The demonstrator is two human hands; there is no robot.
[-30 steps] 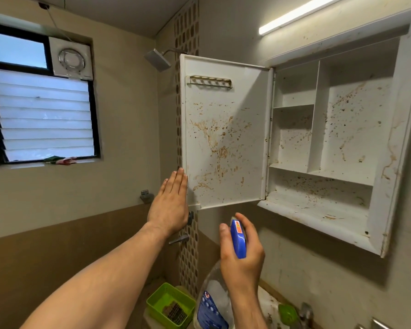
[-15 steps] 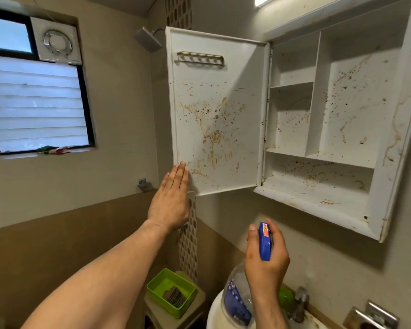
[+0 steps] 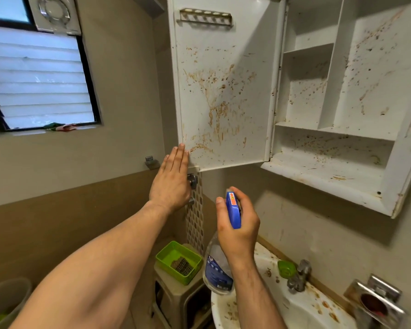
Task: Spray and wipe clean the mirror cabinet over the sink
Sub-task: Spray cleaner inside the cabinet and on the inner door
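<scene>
Steadying the stained cabinet door (image 3: 223,91) with my flat, straight-fingered left hand (image 3: 171,179), my right hand (image 3: 237,224) grips the spray bottle (image 3: 233,210) below it; next I'd aim higher and squeeze.

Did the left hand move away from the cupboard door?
No. The left hand stays at the lower left corner of the cabinet door, fingers straight against its edge. Only the camera's view has shifted.
</scene>
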